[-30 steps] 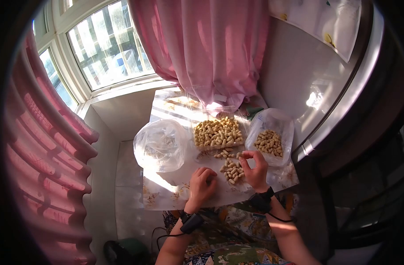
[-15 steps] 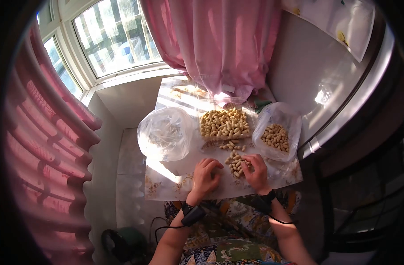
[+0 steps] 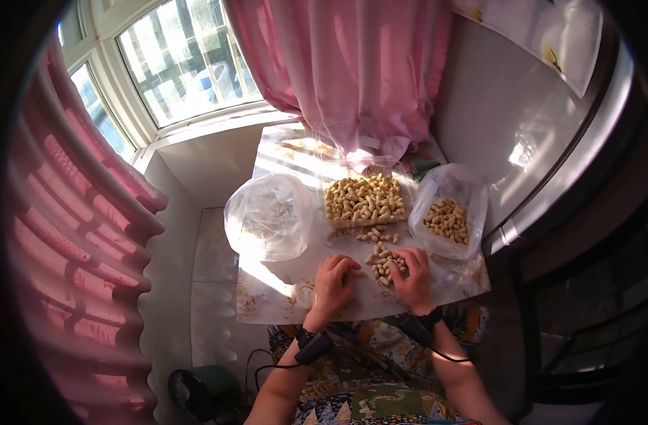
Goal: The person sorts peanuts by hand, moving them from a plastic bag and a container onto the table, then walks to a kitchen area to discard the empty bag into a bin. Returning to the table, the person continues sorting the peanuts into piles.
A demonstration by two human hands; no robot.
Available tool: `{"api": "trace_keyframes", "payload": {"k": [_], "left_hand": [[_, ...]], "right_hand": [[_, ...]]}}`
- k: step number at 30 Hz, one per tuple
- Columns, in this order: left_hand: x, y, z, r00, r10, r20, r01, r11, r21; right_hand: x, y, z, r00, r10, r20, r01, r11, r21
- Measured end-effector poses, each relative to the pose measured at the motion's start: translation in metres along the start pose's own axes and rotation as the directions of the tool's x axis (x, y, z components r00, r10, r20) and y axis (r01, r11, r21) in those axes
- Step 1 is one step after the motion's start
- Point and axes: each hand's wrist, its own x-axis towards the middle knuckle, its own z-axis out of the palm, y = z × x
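Note:
A small pile of unshelled peanuts (image 3: pixel 382 266) lies on the table near its front edge. My right hand (image 3: pixel 413 280) rests at the pile's right side, fingers bent and thumb and fingertips closed on a peanut there. Left of the pile, my left hand (image 3: pixel 331 286) is curled just above the tabletop, fingertips toward the thumb. A small tan bit shows by those fingertips; what the fingers hold is hidden. Behind the pile, a clear plastic box (image 3: pixel 370 221) is heaped with peanuts, and several loose peanuts (image 3: pixel 378 234) lie in front of it.
At the left stands a tub lined with a translucent plastic bag (image 3: pixel 269 218). On the right, another bag-lined container (image 3: pixel 444 185) holds peanuts. A pink curtain (image 3: pixel 352 71) hangs over the table's back edge. Wrist straps with cables sit on both wrists.
The whole view has shifted slightly. My right fingers still work at the pile's right side, a little changed in pose. A small tan bit now shows beside my left fingertips.

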Motion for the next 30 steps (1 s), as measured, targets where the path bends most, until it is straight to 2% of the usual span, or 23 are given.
{"api": "trace_keyframes", "payload": {"k": [7, 9, 13, 16, 18, 22, 24, 25, 27, 28, 30], "left_hand": [[0.001, 0.007, -0.002, 0.998, -0.061, -0.026, 0.06, 0.997, -0.047], [-0.001, 0.003, 0.001, 0.997, -0.071, -0.031, 0.068, 0.995, -0.066], [-0.001, 0.0, 0.001, 0.999, -0.023, -0.047, 0.022, 0.999, -0.031], [-0.001, 0.003, 0.0, 0.998, -0.032, -0.053, 0.029, 0.999, -0.045], [0.0, 0.005, -0.001, 0.998, -0.047, -0.05, 0.045, 0.998, -0.052], [-0.001, 0.007, 0.0, 0.994, -0.102, -0.034, 0.099, 0.991, -0.085], [0.0, 0.006, 0.0, 0.996, -0.081, -0.046, 0.077, 0.995, -0.065], [0.0, 0.006, 0.0, 0.996, -0.061, -0.058, 0.058, 0.997, -0.044], [-0.001, 0.006, -0.001, 0.996, -0.084, -0.043, 0.081, 0.994, -0.069], [-0.001, 0.007, -0.001, 0.994, -0.108, -0.028, 0.105, 0.99, -0.097], [0.0, 0.01, -0.002, 0.995, -0.096, -0.04, 0.093, 0.992, -0.08]], "right_hand": [[0.021, -0.005, 0.001, 0.997, -0.038, 0.068, 0.037, 0.999, 0.012], [0.032, -0.003, 0.008, 0.994, -0.051, 0.098, 0.061, 0.993, -0.098], [0.041, 0.011, 0.025, 0.984, -0.087, 0.156, 0.108, 0.986, -0.129], [0.042, 0.01, 0.026, 0.975, -0.006, 0.22, 0.032, 0.993, -0.118], [0.038, 0.013, 0.024, 0.942, 0.043, 0.334, -0.067, 0.996, 0.058], [0.033, 0.006, 0.02, 0.959, 0.007, 0.282, -0.013, 1.0, 0.02], [0.034, 0.01, 0.028, 0.988, -0.021, 0.15, 0.019, 1.0, 0.013], [0.037, 0.011, 0.03, 0.989, -0.022, 0.148, 0.02, 1.0, 0.017], [0.042, 0.012, 0.03, 0.972, -0.101, 0.21, 0.114, 0.992, -0.049], [0.044, 0.01, 0.029, 0.973, -0.101, 0.21, 0.113, 0.992, -0.048], [0.044, 0.006, 0.025, 0.94, -0.112, 0.322, 0.1, 0.994, 0.055]]}}
